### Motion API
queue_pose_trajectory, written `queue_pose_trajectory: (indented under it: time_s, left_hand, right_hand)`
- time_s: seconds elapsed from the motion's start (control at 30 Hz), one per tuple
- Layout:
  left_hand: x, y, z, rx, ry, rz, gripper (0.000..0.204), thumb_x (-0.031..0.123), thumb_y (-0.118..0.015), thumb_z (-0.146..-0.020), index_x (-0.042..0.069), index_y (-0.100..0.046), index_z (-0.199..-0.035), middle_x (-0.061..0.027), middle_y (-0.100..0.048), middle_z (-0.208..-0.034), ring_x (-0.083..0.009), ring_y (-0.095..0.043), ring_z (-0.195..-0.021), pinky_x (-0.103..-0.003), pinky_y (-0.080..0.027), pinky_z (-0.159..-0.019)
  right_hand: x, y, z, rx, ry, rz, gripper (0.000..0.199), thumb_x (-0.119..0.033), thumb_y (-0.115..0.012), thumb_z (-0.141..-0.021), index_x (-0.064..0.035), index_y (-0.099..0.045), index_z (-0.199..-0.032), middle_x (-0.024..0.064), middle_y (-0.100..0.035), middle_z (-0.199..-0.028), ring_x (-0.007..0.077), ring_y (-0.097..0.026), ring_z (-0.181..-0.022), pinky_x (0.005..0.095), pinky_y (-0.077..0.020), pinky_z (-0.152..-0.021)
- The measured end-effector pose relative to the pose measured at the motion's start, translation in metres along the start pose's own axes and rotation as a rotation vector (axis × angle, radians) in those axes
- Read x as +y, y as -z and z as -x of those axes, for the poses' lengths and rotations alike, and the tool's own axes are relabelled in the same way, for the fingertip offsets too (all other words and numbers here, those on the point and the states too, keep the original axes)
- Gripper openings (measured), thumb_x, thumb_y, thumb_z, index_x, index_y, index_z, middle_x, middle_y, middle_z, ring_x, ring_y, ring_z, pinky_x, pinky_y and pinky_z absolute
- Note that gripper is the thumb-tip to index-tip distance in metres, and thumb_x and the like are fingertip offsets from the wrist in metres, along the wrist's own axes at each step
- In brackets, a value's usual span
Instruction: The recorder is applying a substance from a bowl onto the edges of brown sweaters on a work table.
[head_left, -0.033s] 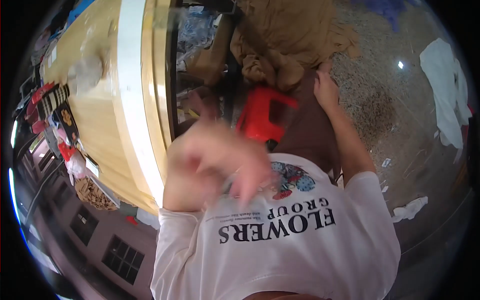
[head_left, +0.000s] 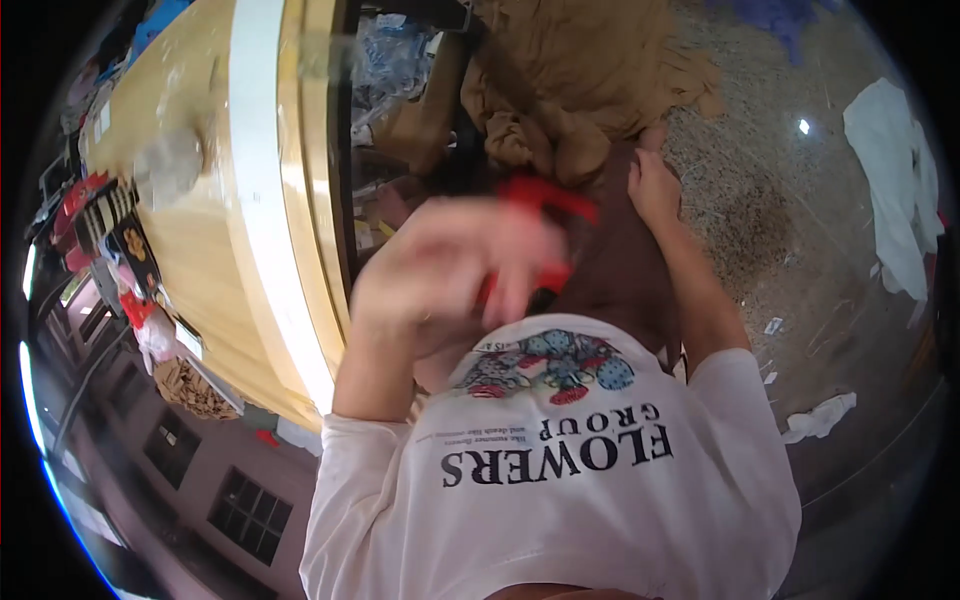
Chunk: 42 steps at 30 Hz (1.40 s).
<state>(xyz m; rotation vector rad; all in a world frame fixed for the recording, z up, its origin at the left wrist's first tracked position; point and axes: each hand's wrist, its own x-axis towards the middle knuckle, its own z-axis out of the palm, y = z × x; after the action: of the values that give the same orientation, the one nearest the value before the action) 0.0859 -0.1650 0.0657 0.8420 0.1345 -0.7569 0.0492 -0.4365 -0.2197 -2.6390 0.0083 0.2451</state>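
Note:
My left hand (head_left: 470, 260) is raised in front of my body, over my lap, and is badly smeared by motion. Its fingers cannot be made out, nor whether they hold anything. Behind it shows part of a red plastic object (head_left: 560, 200) with an opening in it, mostly covered. My right hand (head_left: 655, 188) rests on the brown trousers (head_left: 620, 250) at my right leg. Its thumb and finger are apart, and I see nothing in it; some fingers are hidden.
On the left stands a long yellowish table (head_left: 200, 270) with a white strip (head_left: 265, 200) along its edge. Folded cloths (head_left: 115, 215) lie at its far side. Brown fabric (head_left: 570, 70) is heaped ahead, beside clear plastic wrapping (head_left: 390, 65). White cloth (head_left: 885, 180) lies on the littered floor.
My left hand has moved forward and slightly right, off the shirt's printed picture and over the red plastic object. My right hand stays on the leg.

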Motion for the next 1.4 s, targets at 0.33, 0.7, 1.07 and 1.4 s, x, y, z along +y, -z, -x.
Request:
queue_pose_trajectory:
  time_s: [0.33, 0.7, 1.07, 1.4]
  left_hand:
    - [-0.27, 0.321, -0.171, 0.794, 0.791, -0.485, 0.024, 0.027, -0.057, -0.083, 0.008, -0.062, -0.096, -0.0064, -0.063, -0.08, -0.0156, -0.06, -0.069, -0.031, -0.047, -0.06]
    - [-0.413, 0.397, -0.271, 1.035, 0.634, -0.847, 0.043, 0.02, -0.063, -0.068, 0.0, -0.055, -0.106, -0.0244, -0.06, -0.099, -0.0376, -0.057, -0.092, -0.04, -0.045, -0.078]
    - [-0.111, 0.153, -0.346, 0.77, -0.219, -0.372, 0.025, 0.001, -0.058, -0.073, 0.0, -0.058, -0.098, -0.0003, -0.06, -0.088, -0.008, -0.055, -0.081, -0.024, -0.045, -0.075]
    - [-0.079, 0.159, -0.405, 0.717, -0.68, -0.503, 0.021, -0.004, -0.061, -0.072, 0.0, -0.058, -0.092, -0.0048, -0.063, -0.089, -0.0101, -0.057, -0.08, -0.025, -0.046, -0.072]
  right_hand:
    - [0.011, 0.022, -0.001, -0.24, -0.183, 0.035, 0.016, -0.016, -0.058, -0.077, -0.0087, -0.056, -0.091, 0.0082, -0.054, -0.08, 0.0273, -0.056, -0.071, 0.0387, -0.0476, -0.058]
    - [0.041, 0.037, 0.0, -0.448, -0.278, -0.072, 0.017, -0.002, -0.06, -0.07, -0.0064, -0.057, -0.086, 0.008, -0.06, -0.082, 0.026, -0.057, -0.069, 0.0338, -0.0465, -0.058]
    - [0.037, 0.04, 0.001, -0.412, -0.266, -0.023, 0.01, -0.005, -0.057, -0.073, -0.0068, -0.055, -0.082, 0.0076, -0.057, -0.078, 0.027, -0.056, -0.069, 0.0354, -0.0462, -0.06]
    - [0.038, 0.039, 0.003, -0.357, -0.274, 0.007, 0.005, -0.012, -0.058, -0.073, -0.0108, -0.054, -0.075, 0.0044, -0.052, -0.073, 0.0239, -0.056, -0.064, 0.0368, -0.0454, -0.052]
